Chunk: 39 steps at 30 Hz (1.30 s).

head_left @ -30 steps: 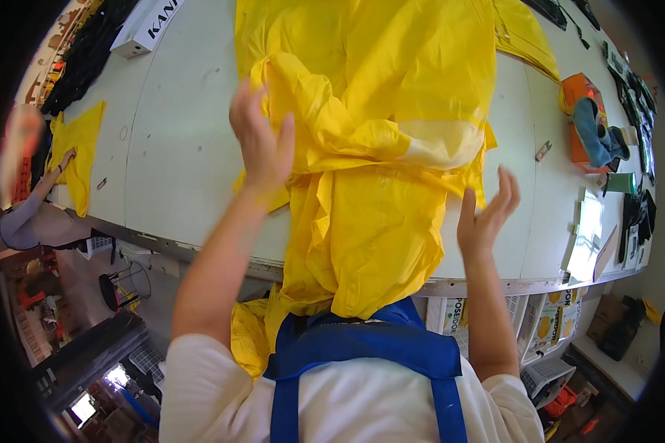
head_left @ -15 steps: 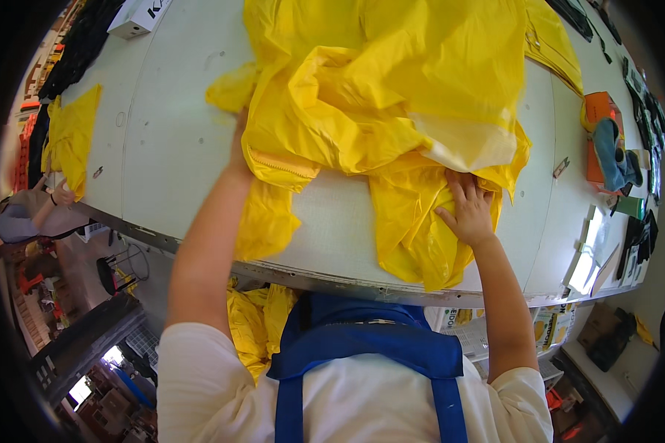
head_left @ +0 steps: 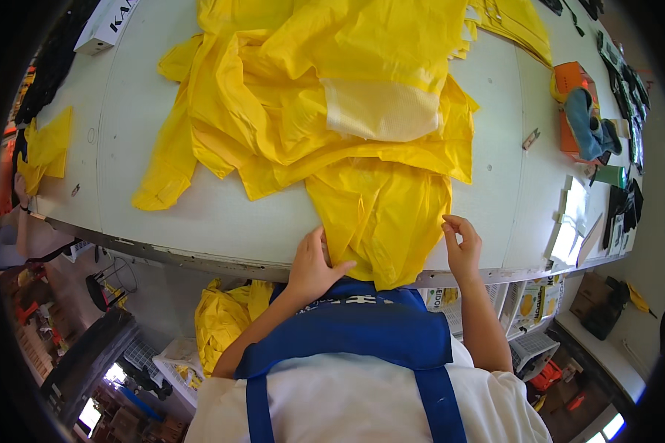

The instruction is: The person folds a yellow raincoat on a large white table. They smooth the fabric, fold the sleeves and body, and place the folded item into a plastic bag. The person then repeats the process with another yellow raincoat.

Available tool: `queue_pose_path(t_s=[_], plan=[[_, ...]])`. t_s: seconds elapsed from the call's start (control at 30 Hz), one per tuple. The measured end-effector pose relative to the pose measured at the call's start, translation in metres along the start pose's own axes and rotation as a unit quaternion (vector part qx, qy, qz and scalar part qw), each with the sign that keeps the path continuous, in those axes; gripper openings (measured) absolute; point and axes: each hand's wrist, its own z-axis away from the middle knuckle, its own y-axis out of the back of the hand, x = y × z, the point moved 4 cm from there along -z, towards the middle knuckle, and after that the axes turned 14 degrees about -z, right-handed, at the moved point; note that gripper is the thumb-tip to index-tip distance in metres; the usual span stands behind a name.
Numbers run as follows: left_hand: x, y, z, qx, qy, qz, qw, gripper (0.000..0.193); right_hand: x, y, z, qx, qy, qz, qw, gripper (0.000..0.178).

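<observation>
A glossy yellow rain jacket [head_left: 273,111] lies rumpled across the table, a white mesh-like panel [head_left: 380,109] showing on it. One sleeve-like part stretches to the left. Toward me, a broad yellow flap of it hangs slightly past the table's near edge. My left hand [head_left: 312,267] is at the flap's left side, thumb spread out over the fabric and fingers apart along its edge. At the flap's right side, my right hand [head_left: 463,247] has thumb and forefinger brought together on the fabric's edge.
Folded yellow pieces [head_left: 513,26] lie at the far right. Beyond the right hand are an orange box [head_left: 569,136] with a blue cloth [head_left: 587,122] and white papers [head_left: 569,221]. A white box [head_left: 105,28] stands far left. Yellow fabric [head_left: 225,317] is heaped below the table edge.
Both hands have come back toward me, out from the jacket's folds, to either side of the near flap. The jacket lies more spread, its left sleeve-like part and white panel more exposed.
</observation>
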Motion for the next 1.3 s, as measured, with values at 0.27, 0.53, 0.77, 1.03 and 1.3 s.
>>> queue_pose_path(t_s=[0.27,0.53,0.77,1.03,1.3], plan=[[0.008,0.016,-0.006,-0.144,0.204,0.591,0.767,0.043,-0.037,-0.013,0.029,-0.076,0.233,0.186,0.952,0.053],[0.058,0.069,-0.017,0.216,-0.232,-0.055,0.947,0.049,-0.03,-0.036,-0.019,0.094,0.126,0.079,0.984,0.047],[0.117,-0.056,-0.095,0.021,-0.112,0.082,0.99,0.042,-0.014,-0.044,-0.073,0.11,0.133,0.063,0.983,0.021],[0.146,-0.041,-0.084,0.004,-0.1,0.218,0.971,0.033,-0.054,-0.029,-0.028,0.01,0.131,-0.094,0.987,0.011],[0.172,-0.022,-0.057,-0.066,-0.137,0.42,0.895,0.042,-0.08,0.002,-0.007,-0.046,0.157,-0.176,0.971,0.015]])
